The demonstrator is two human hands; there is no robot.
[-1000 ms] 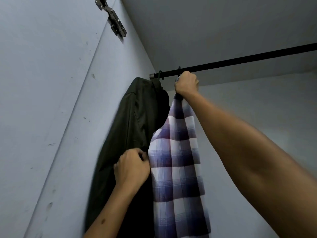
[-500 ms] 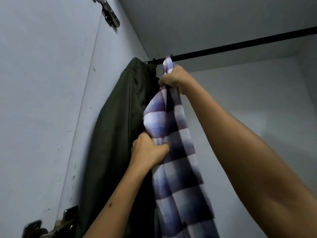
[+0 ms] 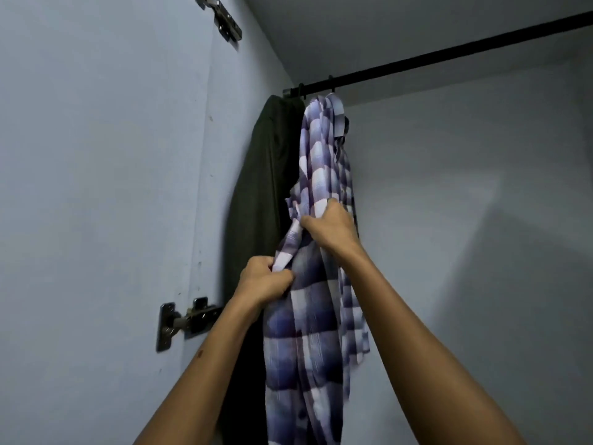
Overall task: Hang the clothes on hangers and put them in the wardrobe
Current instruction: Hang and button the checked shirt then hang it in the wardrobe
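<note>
A purple-and-white plaid shirt [image 3: 316, 342] hangs by a hanger hook from the black wardrobe rail [image 3: 449, 57], near the rail's left end. A dark green garment [image 3: 260, 194] hangs just left of it, against the side wall. My left hand [image 3: 264, 279] grips a bunched fold of the plaid shirt at mid-height. Slightly higher, my right hand [image 3: 332, 228] grips the same shirt's fabric. The hangers themselves are hidden under the clothes.
The wardrobe's pale side wall [image 3: 112, 187] carries two metal door hinges, one low [image 3: 184, 321] and one at the top [image 3: 224, 22]. The rail runs bare to the right, in front of the pale back wall [image 3: 465, 220].
My right hand has come down from the shirt's collar at the rail to grip the fabric mid-height. My left hand has slid lower on the shirt. The shirt now hangs by itself.
</note>
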